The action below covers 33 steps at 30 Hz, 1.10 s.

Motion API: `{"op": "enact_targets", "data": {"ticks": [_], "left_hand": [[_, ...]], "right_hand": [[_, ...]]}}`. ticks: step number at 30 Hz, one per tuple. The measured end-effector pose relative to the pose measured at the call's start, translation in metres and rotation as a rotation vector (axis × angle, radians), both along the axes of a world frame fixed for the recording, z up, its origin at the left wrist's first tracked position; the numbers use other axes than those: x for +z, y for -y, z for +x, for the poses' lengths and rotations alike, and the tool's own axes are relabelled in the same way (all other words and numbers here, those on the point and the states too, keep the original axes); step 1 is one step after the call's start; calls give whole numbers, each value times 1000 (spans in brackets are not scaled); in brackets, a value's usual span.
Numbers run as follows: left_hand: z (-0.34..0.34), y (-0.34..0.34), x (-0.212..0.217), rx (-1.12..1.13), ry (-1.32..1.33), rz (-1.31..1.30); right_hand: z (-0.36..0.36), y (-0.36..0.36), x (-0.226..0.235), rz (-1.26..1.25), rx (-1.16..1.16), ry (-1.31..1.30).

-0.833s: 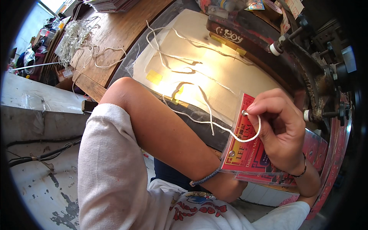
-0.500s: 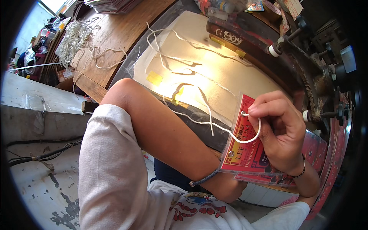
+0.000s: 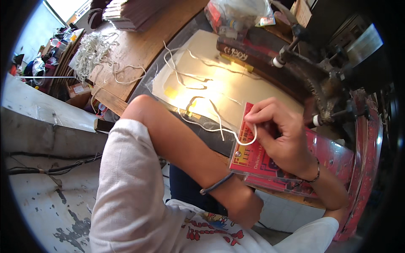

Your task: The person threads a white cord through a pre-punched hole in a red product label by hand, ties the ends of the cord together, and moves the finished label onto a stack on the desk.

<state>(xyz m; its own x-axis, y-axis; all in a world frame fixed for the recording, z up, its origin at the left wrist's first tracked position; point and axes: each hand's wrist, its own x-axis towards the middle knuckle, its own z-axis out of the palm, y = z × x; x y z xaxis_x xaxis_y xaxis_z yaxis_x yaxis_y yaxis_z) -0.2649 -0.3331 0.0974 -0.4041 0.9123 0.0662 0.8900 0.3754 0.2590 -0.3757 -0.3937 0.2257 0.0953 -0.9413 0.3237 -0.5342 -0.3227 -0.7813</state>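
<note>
My right hand (image 3: 282, 137) pinches a white cord (image 3: 254, 135) between thumb and fingertips, over the upper corner of a red card (image 3: 249, 162) in a clear plastic sleeve. The cord curves down across the card and trails off to the left. A metal eyelet (image 3: 238, 154) shows at the card's left edge; the spot under my fingertips is hidden. My left hand (image 3: 247, 206) is below the card's lower edge, close to my body. Its fingers are turned under and out of sight, so its grip cannot be made out.
More red sleeved cards (image 3: 329, 154) lie to the right. Loose white cords (image 3: 185, 76) rest on a cardboard sheet (image 3: 274, 90) on the bench. A dark metal machine (image 3: 318, 90) stands at the right. A cord bundle (image 3: 90, 50) and stacked boards (image 3: 130, 14) sit at upper left.
The card and both hands appear a little further left in view, as does the machine, while the left side shifts right. My right fingertips remain at the card's upper corner with the cord.
</note>
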Motion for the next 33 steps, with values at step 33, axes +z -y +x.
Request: {"op": "enact_targets", "data": {"ticks": [33], "left_hand": [[3,261,137,886,648,213]], "right_hand": [[8,1,-2,-96,-74,-226]]}}
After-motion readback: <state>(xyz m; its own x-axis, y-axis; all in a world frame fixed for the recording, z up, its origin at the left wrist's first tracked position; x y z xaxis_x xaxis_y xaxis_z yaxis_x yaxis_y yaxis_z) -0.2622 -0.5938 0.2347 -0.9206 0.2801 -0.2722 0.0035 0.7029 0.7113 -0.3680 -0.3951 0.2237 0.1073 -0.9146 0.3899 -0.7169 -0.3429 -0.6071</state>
